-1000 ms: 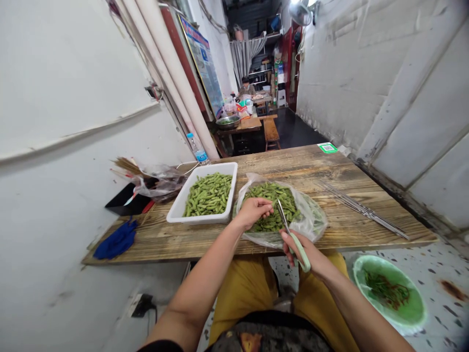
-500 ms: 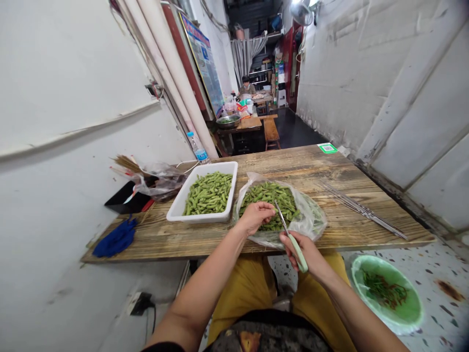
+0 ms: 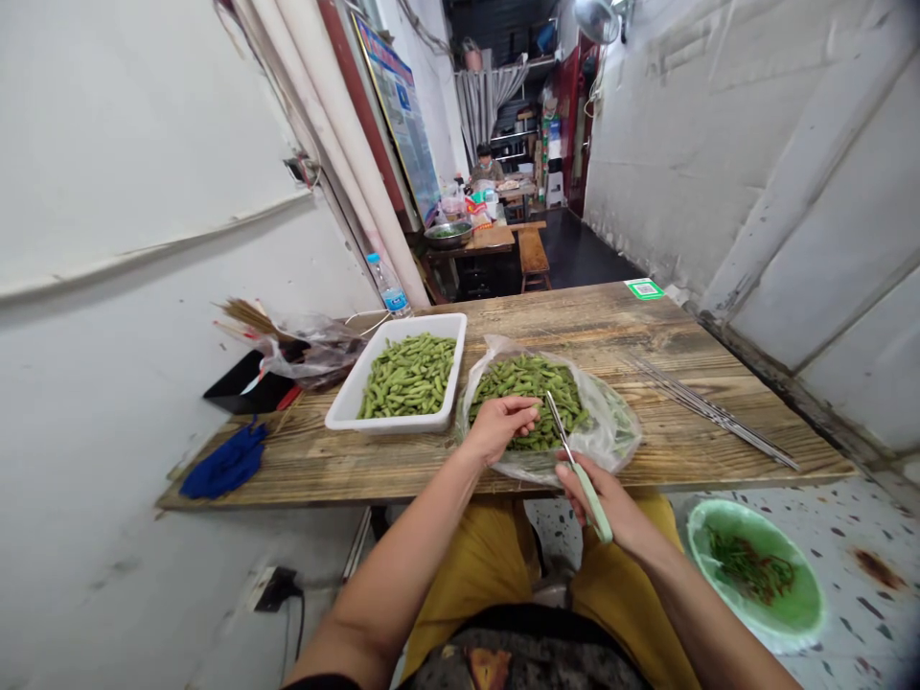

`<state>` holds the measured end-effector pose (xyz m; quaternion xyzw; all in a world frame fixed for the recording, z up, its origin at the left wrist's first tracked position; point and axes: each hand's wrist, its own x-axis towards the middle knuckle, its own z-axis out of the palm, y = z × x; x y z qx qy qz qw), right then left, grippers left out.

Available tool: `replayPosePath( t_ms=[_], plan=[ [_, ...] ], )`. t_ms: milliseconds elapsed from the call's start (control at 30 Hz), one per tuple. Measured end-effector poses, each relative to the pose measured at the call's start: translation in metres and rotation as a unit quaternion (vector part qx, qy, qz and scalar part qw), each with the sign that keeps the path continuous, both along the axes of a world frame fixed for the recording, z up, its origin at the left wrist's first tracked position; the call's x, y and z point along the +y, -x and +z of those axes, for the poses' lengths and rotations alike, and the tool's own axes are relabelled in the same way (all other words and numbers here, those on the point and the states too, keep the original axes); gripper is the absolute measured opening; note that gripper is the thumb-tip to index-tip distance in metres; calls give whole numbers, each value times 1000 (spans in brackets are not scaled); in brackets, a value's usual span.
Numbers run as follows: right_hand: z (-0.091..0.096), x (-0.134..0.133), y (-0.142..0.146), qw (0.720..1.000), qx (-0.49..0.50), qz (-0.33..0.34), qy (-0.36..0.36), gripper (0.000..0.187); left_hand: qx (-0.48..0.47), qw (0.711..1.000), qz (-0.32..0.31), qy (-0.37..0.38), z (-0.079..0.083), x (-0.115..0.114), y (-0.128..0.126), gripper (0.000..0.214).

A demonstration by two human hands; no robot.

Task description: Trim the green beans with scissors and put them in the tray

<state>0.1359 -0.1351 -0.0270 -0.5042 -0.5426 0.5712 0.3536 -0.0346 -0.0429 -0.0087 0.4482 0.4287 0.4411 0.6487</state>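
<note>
My left hand [image 3: 499,426] rests on the near side of a clear plastic bag [image 3: 610,436] heaped with green edamame pods [image 3: 532,383], its fingers curled and pinched on a pod. My right hand [image 3: 604,498] is wrapped round the pale green handles of a pair of scissors [image 3: 575,460], whose metal blades point up over the pods, just right of my left fingers. A white rectangular tray [image 3: 345,407] holding more pods stands to the left of the bag on the wooden table [image 3: 647,335].
Long metal skewers [image 3: 711,412] lie on the table's right part. At the left are a blue cloth [image 3: 226,462], a black box [image 3: 241,388] and a bag of sticks [image 3: 302,350]. A green-lined bin [image 3: 805,604] with trimmings stands on the floor at right. Another person sits far back.
My left hand has kept working among the pods at the bag's near side. The scissors have shifted slightly, blades staying raised beside my left fingers.
</note>
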Motion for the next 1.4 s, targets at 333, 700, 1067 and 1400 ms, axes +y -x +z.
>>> replayPosePath(
  t_ms=[333, 700, 1067, 1400],
  plan=[
    [3, 4, -1, 998, -45, 21, -49, 47, 50, 999, -10, -11, 8, -7, -4, 27],
    [-12, -3, 11, 997, 47, 37, 46, 39, 44, 995, -18, 91, 4, -9, -9, 16],
    [-7, -2, 4, 993, 84, 22, 85, 41, 39, 995, -29, 92, 5, -10, -11, 19],
    [-3, 1, -2, 999, 29, 33, 29, 38, 83, 995, -17, 51, 6, -14, -15, 15]
  ],
)
